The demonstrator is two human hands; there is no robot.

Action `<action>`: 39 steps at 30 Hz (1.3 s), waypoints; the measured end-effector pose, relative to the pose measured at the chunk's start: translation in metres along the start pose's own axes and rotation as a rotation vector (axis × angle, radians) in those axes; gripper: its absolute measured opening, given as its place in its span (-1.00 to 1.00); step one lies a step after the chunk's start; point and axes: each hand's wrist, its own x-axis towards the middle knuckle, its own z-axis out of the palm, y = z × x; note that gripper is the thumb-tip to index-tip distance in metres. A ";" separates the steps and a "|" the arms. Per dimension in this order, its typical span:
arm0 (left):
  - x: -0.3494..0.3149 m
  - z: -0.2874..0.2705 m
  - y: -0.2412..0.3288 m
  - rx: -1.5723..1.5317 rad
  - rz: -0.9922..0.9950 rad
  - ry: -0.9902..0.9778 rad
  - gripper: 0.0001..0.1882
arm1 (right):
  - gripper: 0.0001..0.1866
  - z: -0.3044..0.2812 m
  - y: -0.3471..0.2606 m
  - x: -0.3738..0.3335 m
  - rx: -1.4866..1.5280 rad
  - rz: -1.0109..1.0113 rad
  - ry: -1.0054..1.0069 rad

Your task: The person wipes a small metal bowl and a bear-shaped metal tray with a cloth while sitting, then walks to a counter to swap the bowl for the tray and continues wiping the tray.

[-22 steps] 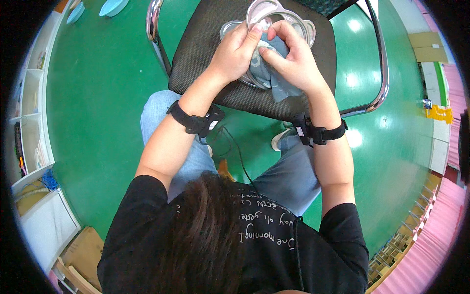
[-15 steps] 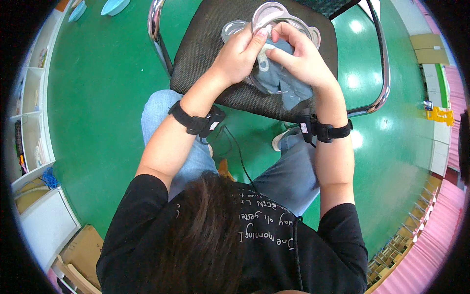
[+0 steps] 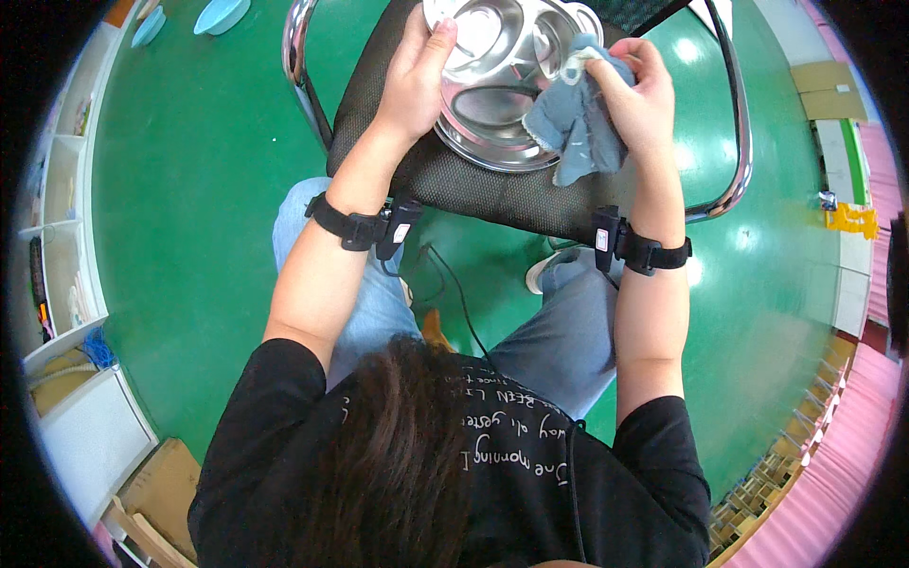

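Observation:
A shiny steel tray with round compartments (image 3: 492,57) rests on the black mesh seat of a chair (image 3: 492,189) in front of me. My left hand (image 3: 417,71) grips the tray's left rim, thumb on the inside. My right hand (image 3: 639,90) holds a crumpled grey-blue cloth (image 3: 578,123) against the tray's right side. Both wrists carry black straps with small devices.
The chair has a chrome tube frame (image 3: 298,66) and stands on a green floor (image 3: 189,189). White shelves (image 3: 66,189) line the left wall, cardboard (image 3: 161,492) lies at lower left, and pale blue dishes (image 3: 222,11) lie at the top left. A cable runs down over my lap.
Both hands have spread apart. The tray now shows uncovered between them, and the cloth has moved to the tray's right side with my right hand.

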 end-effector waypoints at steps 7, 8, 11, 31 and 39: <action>-0.011 0.009 0.006 0.011 0.047 -0.213 -0.53 | -0.67 0.015 -0.006 -0.005 -0.111 -0.240 0.030; -0.011 0.007 0.007 0.007 0.030 -0.251 -0.53 | -0.70 0.014 -0.008 -0.004 -0.129 -0.340 0.030; -0.012 0.004 0.012 0.009 0.028 -0.284 -0.53 | -0.73 0.010 -0.016 -0.005 -0.151 -0.386 -0.050; 0.001 -0.001 0.014 -0.010 0.115 0.102 -0.57 | -0.65 0.009 -0.011 -0.004 -0.411 -0.218 0.227; 0.007 -0.013 0.002 -0.276 -0.140 0.366 -0.60 | -0.57 0.012 -0.017 -0.001 0.060 -0.580 0.622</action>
